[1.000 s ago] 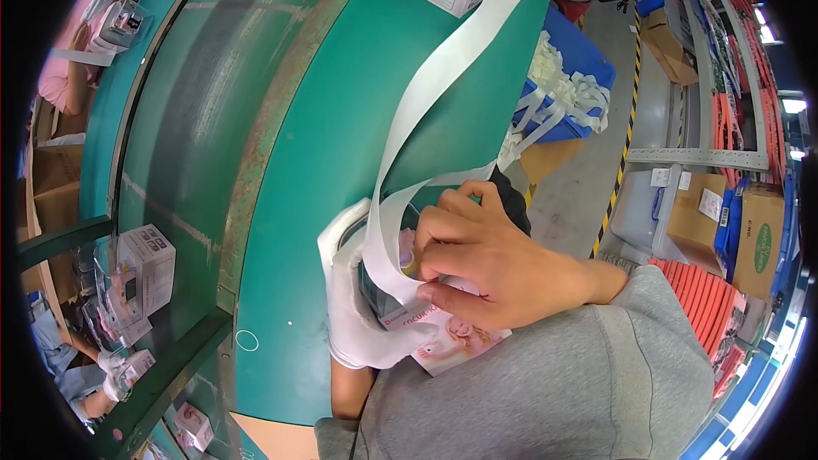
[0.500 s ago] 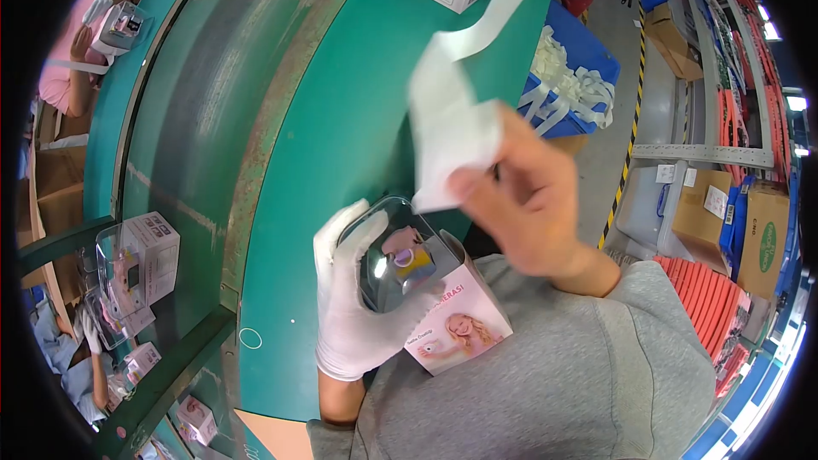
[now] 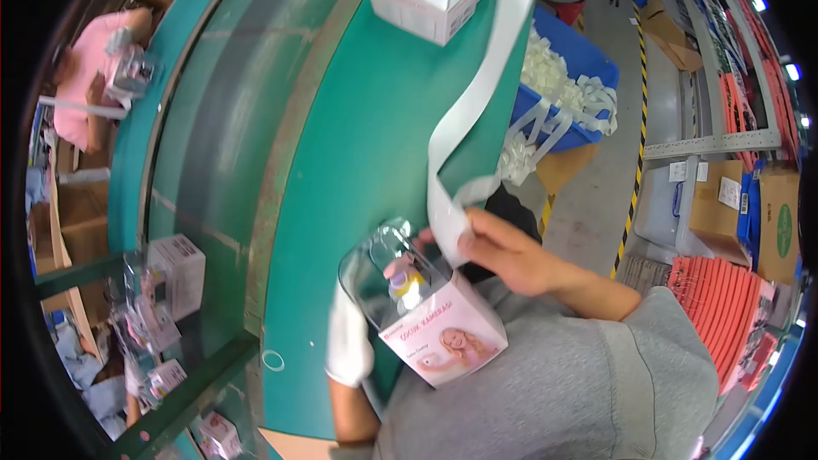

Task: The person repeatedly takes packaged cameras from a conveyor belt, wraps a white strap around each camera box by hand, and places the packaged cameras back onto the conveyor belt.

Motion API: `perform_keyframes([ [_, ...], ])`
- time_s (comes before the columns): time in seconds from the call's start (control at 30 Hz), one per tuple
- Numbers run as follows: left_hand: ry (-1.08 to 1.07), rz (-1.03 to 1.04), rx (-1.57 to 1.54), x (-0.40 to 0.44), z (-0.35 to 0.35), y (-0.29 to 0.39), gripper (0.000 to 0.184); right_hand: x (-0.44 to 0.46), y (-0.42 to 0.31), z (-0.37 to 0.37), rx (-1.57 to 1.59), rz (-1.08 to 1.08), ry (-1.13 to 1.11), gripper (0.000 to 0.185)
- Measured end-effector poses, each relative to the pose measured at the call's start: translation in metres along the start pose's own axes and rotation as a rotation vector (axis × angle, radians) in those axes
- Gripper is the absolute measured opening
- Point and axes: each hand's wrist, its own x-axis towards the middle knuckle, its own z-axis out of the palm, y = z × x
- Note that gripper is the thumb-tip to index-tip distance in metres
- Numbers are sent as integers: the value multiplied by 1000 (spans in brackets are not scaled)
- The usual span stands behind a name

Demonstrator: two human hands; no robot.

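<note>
A pink and white box (image 3: 447, 334) with a clear plastic cover stands tilted at the table edge against my grey top. Inside the cover a small pink, yellow and purple toy (image 3: 403, 279) shows. My left hand (image 3: 348, 336), in a white glove, is at the box's left side; its fingers are mostly hidden behind the cover. My bare right hand (image 3: 503, 251) pinches a white strip (image 3: 464, 119) right of the cover. The strip runs up to the top of the view.
Another boxed toy (image 3: 426, 8) stands on the green table (image 3: 341, 153) at the top. A blue bin (image 3: 567, 115) of white strips is beyond the right edge. Left, a conveyor carries boxes (image 3: 177, 277); a person in pink (image 3: 83, 77) works there.
My right hand first lifted the strip off the cover, then came down beside it. The box has turned more upright, and my left hand has shifted down its left side.
</note>
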Motion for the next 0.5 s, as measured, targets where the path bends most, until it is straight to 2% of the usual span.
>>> perform_keyframes([
  [0.07, -6, 216, 172, -15, 12, -24, 83, -2, -6, 1, -20, -71, 18, 32],
  [0.1, -14, 237, 177, -17, 25, -16, 83, -3, -8, 5, -30, -100, 16, 32],
  [0.17, 88, 311, 262, -29, 46, 15, 102, 1, -10, 11, -45, -148, 3, 34],
  [0.23, 39, 337, 434, -19, 54, 49, 117, 18, -12, 15, 26, -485, 72, 30],
  [0.27, 45, 348, 438, -6, 58, 52, 117, 25, -12, 6, 26, -495, 64, 30],
  [0.33, 279, 992, 673, 34, 68, 50, 113, 51, -10, -28, -352, -782, 161, 26],
  [0.4, 404, 1154, 802, 77, 85, 54, 106, 87, -1, -64, -584, -844, 245, 23],
  [0.43, 412, 1173, 807, 97, 88, 45, 106, 97, -8, -73, -585, -769, 243, 28],
  [0.5, 259, 1118, 816, 131, 93, 27, 100, 122, -3, -80, -169, -775, 347, 34],
])
